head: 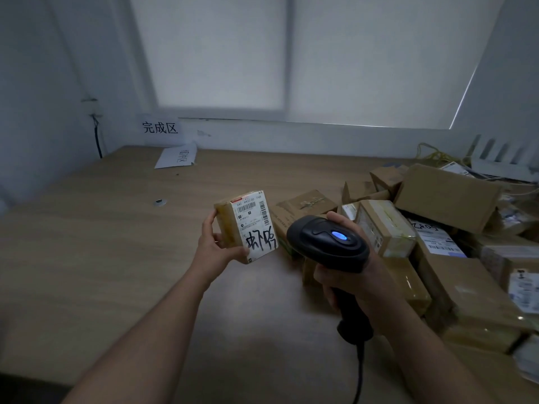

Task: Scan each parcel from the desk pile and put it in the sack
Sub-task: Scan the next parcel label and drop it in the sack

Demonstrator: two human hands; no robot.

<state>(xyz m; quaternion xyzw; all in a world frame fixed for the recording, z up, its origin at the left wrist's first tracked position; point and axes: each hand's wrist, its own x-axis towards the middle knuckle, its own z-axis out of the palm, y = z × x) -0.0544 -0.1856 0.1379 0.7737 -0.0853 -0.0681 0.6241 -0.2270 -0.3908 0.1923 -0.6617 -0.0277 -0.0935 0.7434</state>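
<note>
Parcel (246, 227) upright in left hand (217, 243), label toward scanner (328, 243).

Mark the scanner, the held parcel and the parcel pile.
scanner (320, 246): head view, on its black head.
held parcel (253, 225): head view, on its white label.
parcel pile (446, 193): head view, on the large top box.

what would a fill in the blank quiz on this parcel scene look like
The left hand holds a small parcel whose white ____ faces the camera.
The right hand grips a black scanner showing a ____ light.
The parcel pile lies on the desk to the person's ____.
Missing: label, blue, right.
</note>
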